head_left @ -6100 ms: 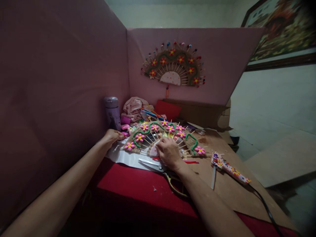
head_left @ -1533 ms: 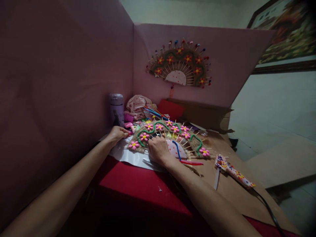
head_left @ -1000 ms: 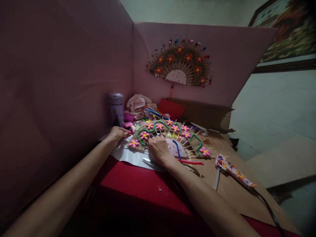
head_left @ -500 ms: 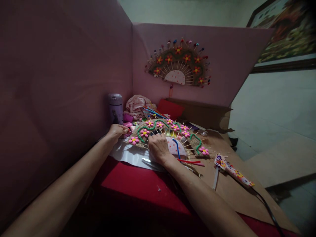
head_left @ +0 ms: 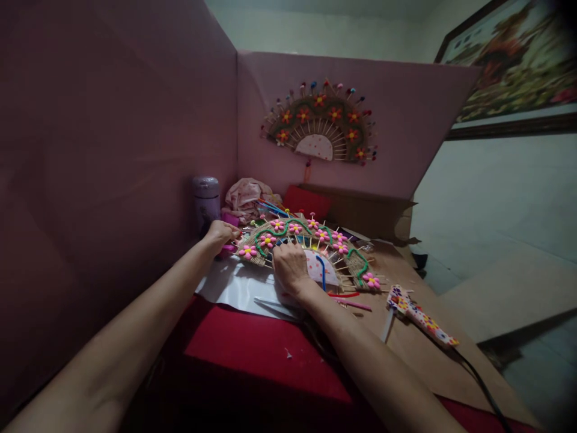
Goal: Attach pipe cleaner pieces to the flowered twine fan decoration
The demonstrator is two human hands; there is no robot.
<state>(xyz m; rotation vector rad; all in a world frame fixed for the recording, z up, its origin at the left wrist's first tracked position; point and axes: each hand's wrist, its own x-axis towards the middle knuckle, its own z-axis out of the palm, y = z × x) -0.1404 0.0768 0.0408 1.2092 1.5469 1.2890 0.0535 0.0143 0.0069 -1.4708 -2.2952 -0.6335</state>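
Note:
A half-round craft fan (head_left: 311,229) of thin sticks and woven cord, with pink flowers and a wavy green strip, lies tilted on the table. My right hand (head_left: 291,267) is closed around the fan's inner sticks, left of its white spotted half-circle centre (head_left: 321,269); its fingertips are mostly hidden. At the fan's left edge, my left hand (head_left: 222,234) pinches a small red piece beside a stick end. Its exact kind is too small to make out. Small coloured balls sit on several stick tips along the top. Scissors (head_left: 273,307) lie below my right hand.
A flower-patterned glue gun (head_left: 421,316) with a black cord lies on cardboard (head_left: 406,361) at right. Blue (head_left: 323,273) and pink (head_left: 354,304) fuzzy stems lie by my right wrist. A purple bottle (head_left: 207,201) stands behind my left hand. A finished-looking fan (head_left: 320,123) hangs on the pink panel.
My left hand has moved slightly right and up, bringing the red piece against the fan's left edge. My right hand keeps its hold. The whole view has shifted a little.

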